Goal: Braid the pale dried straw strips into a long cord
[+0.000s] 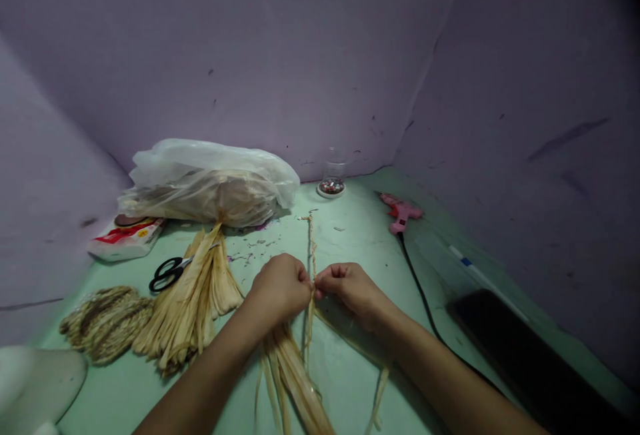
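A thin braid (pixel 313 245) of pale dried plant fibre runs straight away from me across the green table. At its near end, my left hand (pixel 285 285) pinches the strands from the left. Close beside it, my right hand (pixel 345 285) is closed on the strands from the right, thumb against fingers. Loose strand ends (pixel 309 335) hang below both hands, and one long strand (pixel 381 388) passes under my right forearm. A bundle of flat fibre strips (pixel 300 381) lies under and below my left wrist.
Left are a fibre bundle (pixel 195 315), black-handled scissors (pixel 167 273), a coiled braid (pixel 107 321) and a white packet (pixel 127 240). Behind lie a plastic bag (pixel 215 181) and a small clear container (pixel 333 181). Right are a pink glue gun (pixel 400 211), its cord (pixel 425 308) and a dark phone-like slab (pixel 520 355).
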{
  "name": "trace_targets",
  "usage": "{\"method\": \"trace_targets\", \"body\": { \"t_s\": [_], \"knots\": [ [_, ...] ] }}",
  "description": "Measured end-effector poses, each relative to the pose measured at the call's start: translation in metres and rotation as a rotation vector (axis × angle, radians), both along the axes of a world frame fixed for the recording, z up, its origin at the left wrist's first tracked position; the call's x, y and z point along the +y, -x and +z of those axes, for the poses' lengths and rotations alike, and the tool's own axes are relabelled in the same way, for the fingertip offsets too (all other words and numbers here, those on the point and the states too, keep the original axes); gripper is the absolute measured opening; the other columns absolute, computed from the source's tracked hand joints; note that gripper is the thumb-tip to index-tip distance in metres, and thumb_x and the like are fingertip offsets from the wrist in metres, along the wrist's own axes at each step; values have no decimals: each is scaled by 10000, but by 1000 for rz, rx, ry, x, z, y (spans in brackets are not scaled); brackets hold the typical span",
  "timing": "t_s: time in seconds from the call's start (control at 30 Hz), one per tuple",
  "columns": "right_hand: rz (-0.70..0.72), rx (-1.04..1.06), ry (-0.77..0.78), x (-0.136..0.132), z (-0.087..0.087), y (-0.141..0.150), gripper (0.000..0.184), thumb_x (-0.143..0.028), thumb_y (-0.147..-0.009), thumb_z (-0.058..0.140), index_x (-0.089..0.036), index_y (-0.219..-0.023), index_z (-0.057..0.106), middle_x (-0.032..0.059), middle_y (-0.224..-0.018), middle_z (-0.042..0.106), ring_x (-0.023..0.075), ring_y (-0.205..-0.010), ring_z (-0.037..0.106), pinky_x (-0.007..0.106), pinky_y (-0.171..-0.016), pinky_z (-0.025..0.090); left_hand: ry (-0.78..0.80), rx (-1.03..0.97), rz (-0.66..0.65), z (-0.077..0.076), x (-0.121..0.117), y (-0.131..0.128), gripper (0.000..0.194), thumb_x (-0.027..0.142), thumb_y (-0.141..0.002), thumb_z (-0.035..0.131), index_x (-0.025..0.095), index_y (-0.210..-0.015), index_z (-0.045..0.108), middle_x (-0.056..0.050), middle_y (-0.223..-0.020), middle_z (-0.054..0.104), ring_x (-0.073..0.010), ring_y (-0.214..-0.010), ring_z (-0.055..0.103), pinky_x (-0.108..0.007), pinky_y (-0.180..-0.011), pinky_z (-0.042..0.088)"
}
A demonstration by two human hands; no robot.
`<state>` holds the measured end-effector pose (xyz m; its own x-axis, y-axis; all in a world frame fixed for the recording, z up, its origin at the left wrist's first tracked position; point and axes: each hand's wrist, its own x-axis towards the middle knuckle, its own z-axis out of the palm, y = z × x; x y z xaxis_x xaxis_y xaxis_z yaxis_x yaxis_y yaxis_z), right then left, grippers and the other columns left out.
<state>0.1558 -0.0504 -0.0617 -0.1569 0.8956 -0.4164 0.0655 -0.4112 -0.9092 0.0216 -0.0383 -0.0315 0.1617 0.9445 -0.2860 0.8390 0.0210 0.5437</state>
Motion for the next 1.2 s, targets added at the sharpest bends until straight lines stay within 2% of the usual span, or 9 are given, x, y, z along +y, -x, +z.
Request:
{"method": "trace_targets", "body": {
  "t_s": [0.13,0.3,0.43,0.5,0.57,0.67,0.87,1.0,1.2],
  "knots": [
    [-26,54,46,-2,2,1,77,-149,-584,511,-108,-617,567,-43,-422,486,12,-313,281,177,-359,181,-70,134,-43,12,-21,-12,134,263,-614,526,181,-578,625,-73,-575,575,-176,-549,504,-257,-521,297],
    [-62,143,123,-3,0,0,64,-155,-572,526,-117,-617,551,-48,-409,470,33,-340,353,173,-363,210,-192,186,-138,6,-47,-28,167,176,-617,516,159,-707,656,-115,-643,589,-214,-625,536,-288,-587,325],
    [-12,171,117,0,-4,-3,60,-160,-563,545,-124,-610,540,-44,-438,490,30,-343,340,179,-356,169,-108,73,-254,12,-43,-21,148,277,-630,545,168,-589,635,-82,-564,571,-183,-563,515,-268,-548,324],
    [24,182,111,1,-3,-6,39,-165,-577,537,-127,-585,526,-61,-397,442,23,-317,285,188,-352,134,-70,-19,-170,19,-29,-12,201,294,-657,523,157,-535,605,-56,-516,552,-143,-508,490,-241,-506,314],
    [52,202,104,1,0,-7,67,-177,-598,536,-130,-558,508,-76,-367,395,18,-305,245,191,-355,124,-90,-179,48,23,-13,-4,153,240,-669,505,140,-630,614,-40,-556,574,-107,-481,481,-211,-475,318],
    [72,219,82,1,4,-9,123,-221,-620,555,-132,-554,502,-84,-364,381,15,-307,217,194,-359,119,181,-466,307,18,1,-3,249,207,-666,503,116,-889,571,-11,-614,592,-57,-333,411,-188,-355,266],
    [91,282,20,3,-1,-8,140,-225,-543,614,-123,-569,522,-31,-470,521,47,-420,425,180,-432,278,583,-797,220,-3,-2,-13,132,210,-630,545,79,-638,553,0,-493,527,-45,-329,425,-157,-305,281],
    [119,262,-75,6,-7,-9,134,-213,-543,614,-116,-607,548,-7,-515,558,77,-512,503,205,-551,365,546,-754,205,-9,0,-11,96,162,-625,522,85,-571,539,16,-417,473,-49,-304,399,-159,-294,273],
    [198,-160,-260,6,-15,-14,107,-193,-604,558,-110,-671,558,14,-581,587,76,-511,477,191,-499,342,447,-550,256,-17,0,-14,63,134,-603,496,125,-541,485,28,-372,443,-68,-288,376,-175,-297,249]
  ]
}}
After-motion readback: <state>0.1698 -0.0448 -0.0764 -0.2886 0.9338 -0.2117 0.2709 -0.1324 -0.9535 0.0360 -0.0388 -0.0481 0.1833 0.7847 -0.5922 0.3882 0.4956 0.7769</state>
